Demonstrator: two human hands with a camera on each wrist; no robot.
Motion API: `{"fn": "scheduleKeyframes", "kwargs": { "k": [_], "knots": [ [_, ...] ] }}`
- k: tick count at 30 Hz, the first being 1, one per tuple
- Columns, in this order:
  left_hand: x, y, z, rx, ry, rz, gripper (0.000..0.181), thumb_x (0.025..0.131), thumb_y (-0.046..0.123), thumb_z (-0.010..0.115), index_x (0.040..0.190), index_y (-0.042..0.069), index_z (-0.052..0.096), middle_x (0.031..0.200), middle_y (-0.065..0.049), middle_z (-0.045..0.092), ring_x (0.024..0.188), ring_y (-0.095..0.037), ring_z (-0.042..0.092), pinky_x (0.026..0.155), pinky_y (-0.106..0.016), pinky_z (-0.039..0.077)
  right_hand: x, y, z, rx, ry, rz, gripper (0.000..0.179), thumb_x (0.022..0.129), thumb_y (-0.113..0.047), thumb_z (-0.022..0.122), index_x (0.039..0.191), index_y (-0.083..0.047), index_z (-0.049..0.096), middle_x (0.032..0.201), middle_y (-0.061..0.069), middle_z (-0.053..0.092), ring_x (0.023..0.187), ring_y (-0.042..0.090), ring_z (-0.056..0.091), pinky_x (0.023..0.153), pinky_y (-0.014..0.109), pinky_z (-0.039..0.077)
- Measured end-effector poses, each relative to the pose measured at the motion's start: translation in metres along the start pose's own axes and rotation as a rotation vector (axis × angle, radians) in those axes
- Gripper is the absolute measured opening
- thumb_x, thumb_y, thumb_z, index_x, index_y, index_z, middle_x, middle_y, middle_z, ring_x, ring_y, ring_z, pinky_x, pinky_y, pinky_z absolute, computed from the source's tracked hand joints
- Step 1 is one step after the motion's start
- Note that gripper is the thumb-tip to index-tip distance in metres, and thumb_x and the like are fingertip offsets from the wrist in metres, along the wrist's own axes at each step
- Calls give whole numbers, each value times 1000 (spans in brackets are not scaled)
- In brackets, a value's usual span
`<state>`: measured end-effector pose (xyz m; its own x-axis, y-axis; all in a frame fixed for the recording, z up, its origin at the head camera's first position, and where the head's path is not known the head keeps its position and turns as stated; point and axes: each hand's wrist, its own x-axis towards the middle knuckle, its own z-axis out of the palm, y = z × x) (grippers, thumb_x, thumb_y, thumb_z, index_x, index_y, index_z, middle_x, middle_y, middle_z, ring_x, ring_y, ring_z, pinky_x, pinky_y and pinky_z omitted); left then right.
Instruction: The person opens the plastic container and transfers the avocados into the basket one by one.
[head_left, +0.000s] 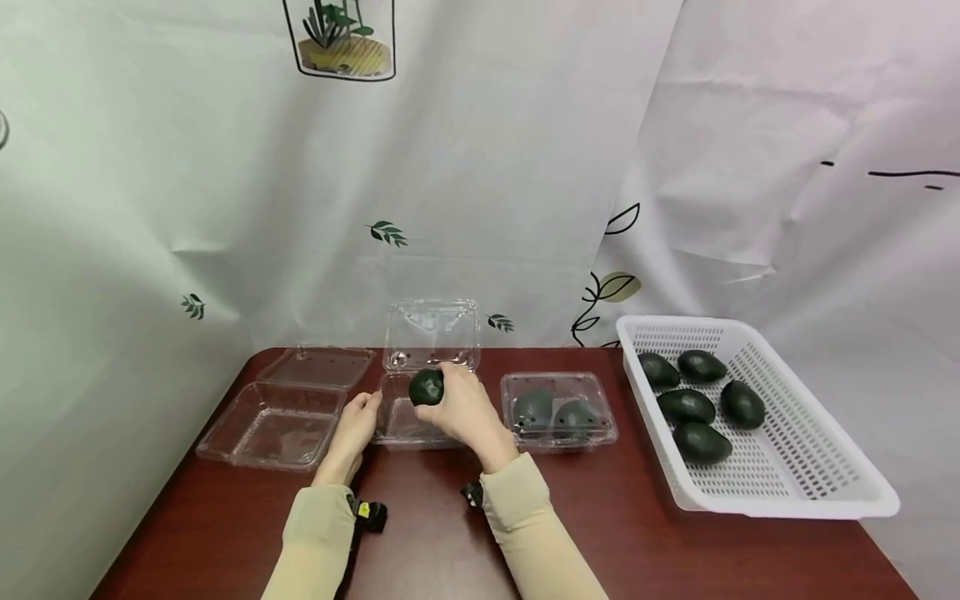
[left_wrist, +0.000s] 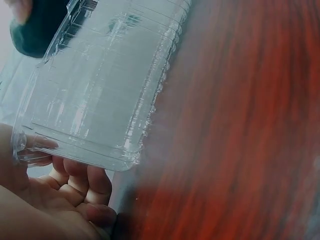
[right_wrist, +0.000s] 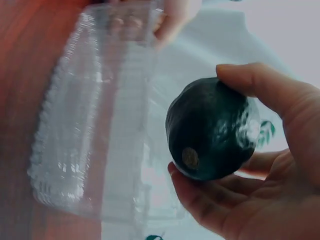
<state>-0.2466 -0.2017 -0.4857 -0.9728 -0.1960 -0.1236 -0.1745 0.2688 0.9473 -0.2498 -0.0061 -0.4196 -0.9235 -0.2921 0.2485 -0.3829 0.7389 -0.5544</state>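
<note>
Head view: gripping avocado (head_left: pixel 425 387) in right hand (head_left: pixel 467 406) above open plastic clamshell (head_left: pixel 402 427) near far edge of tabletop (head_left: pixel 423 533); pinching clamshell's left rim with left hand (head_left: pixel 356 427). Best lowered gently, with that rim steady.

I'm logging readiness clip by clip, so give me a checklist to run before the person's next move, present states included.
1. Right hand grips held avocado: ok, thumb and fingers round it.
2. Middle container open: ok, lid raised behind.
3. Left hand on middle container: ok, holding its left end.
4. Held avocado inside middle container: not ok, held above.
5. Rightmost container latched: cannot tell, though closed.
6. White basket stocked: ok, five avocados.
</note>
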Motion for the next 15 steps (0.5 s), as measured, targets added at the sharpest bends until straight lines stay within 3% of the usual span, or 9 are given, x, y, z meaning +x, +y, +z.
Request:
{"fn": "scheduleKeyframes", "kwargs": {
  "k": [6,15],
  "knots": [
    [-1,-3,-3,-5,-2,-11,34,107,31,38,88,4,43,76,-7,34,72,-23,35,69,-36,28,-6,2,-13,70,-12,-16,67,75,-34,81,129,-5,55,118,12,60,106,30,56,87,40,47],
    [2,-1,-3,-13,-15,1,33,107,29,38,91,1,45,78,-7,37,75,-23,37,70,-36,30,-8,6,-29,110,-16,-50,66,75,-34,82,129,-7,56,116,9,61,102,25,58,85,38,49]
  ]
}}
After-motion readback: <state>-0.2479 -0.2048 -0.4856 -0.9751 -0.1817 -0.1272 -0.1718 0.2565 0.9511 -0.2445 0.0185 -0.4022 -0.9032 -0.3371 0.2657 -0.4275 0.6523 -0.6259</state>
